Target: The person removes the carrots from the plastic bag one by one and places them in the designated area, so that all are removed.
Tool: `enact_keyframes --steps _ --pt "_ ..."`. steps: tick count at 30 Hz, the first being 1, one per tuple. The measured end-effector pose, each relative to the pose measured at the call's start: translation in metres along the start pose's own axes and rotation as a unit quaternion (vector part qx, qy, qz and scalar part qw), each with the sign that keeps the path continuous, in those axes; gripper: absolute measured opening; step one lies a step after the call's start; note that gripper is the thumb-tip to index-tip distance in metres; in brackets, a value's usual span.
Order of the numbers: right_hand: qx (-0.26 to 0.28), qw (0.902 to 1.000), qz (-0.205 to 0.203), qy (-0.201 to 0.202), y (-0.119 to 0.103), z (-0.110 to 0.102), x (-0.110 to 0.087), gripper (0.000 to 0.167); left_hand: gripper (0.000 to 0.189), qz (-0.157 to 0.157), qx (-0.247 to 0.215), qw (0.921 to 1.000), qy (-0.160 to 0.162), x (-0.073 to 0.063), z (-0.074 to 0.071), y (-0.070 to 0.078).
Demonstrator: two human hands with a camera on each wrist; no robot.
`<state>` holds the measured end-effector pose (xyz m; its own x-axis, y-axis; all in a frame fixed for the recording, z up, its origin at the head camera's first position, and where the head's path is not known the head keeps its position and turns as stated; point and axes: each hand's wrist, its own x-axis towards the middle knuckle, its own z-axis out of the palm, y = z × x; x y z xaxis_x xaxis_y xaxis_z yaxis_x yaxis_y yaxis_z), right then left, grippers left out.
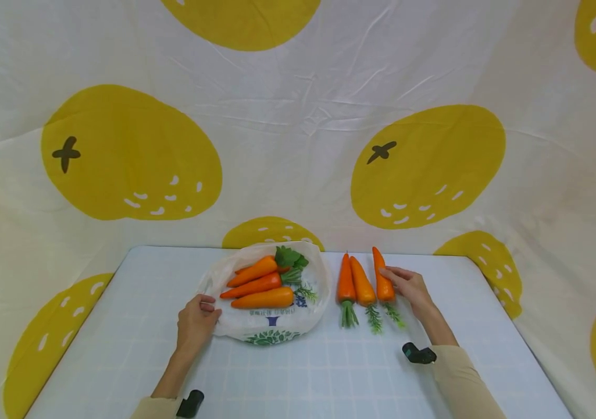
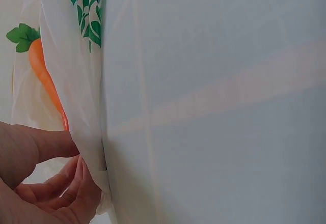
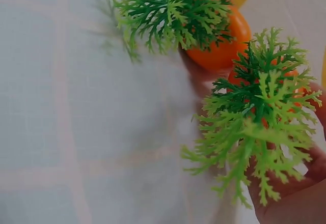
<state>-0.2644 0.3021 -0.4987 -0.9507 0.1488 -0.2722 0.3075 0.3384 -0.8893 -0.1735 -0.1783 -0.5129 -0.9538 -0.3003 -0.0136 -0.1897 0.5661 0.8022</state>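
A white plastic bag (image 1: 232, 325) with green leaf print lies spread on the table, several orange carrots (image 1: 263, 299) with green tops resting in it. At its near left edge my left hand (image 1: 195, 326) pinches the plastic between thumb and fingers, as the left wrist view shows beside a carrot tip (image 2: 47, 81). To the right of the bag, my right hand (image 1: 410, 291) grips the rightmost carrot (image 1: 380, 270) from its right side. Its feathery greens (image 3: 254, 127) partly cover the fingers in the right wrist view. Two more carrots, a darker one (image 1: 346, 282) and a lighter one (image 1: 362, 283), lie just left of it.
The table (image 1: 298, 384) has a pale checked cover. Behind it hangs a white cloth (image 1: 287, 169) printed with large yellow fruit. Dark wrist devices sit at both sleeves, the right one (image 1: 419, 353) close above the table.
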Motion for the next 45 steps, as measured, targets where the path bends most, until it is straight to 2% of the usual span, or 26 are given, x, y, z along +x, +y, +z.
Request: enact_keyframes --steps 10,20,26,32,37,42,45 --pt "-0.053 0.998 -0.033 -0.008 0.01 0.001 0.005 0.077 0.024 0.005 -0.002 1.0 -0.002 -0.001 0.0 0.002" --pt "-0.119 0.9907 -0.065 -0.014 0.004 0.006 -0.001 0.068 0.024 0.009 -0.005 0.9999 0.004 -0.002 0.0 0.004" --pt "-0.163 0.9837 -0.073 -0.024 0.001 0.009 -0.003 0.071 0.022 0.049 0.003 0.9979 0.043 -0.004 0.001 0.007" --pt "-0.183 0.9794 -0.081 -0.022 0.004 0.006 -0.002 0.063 0.021 0.079 0.004 0.9938 0.078 0.001 0.003 0.01" --pt "-0.202 0.9749 -0.093 -0.017 0.0 0.003 -0.004 0.056 0.023 0.076 0.017 0.9936 0.082 0.006 0.004 0.011" --pt "-0.204 0.9738 -0.1 -0.004 -0.008 0.002 -0.006 0.048 0.026 0.065 0.028 0.995 0.071 0.009 0.004 0.01" --pt "-0.207 0.9708 -0.121 0.003 -0.013 0.002 -0.006 0.044 0.027 0.062 0.029 0.9953 0.067 0.01 0.004 0.009"
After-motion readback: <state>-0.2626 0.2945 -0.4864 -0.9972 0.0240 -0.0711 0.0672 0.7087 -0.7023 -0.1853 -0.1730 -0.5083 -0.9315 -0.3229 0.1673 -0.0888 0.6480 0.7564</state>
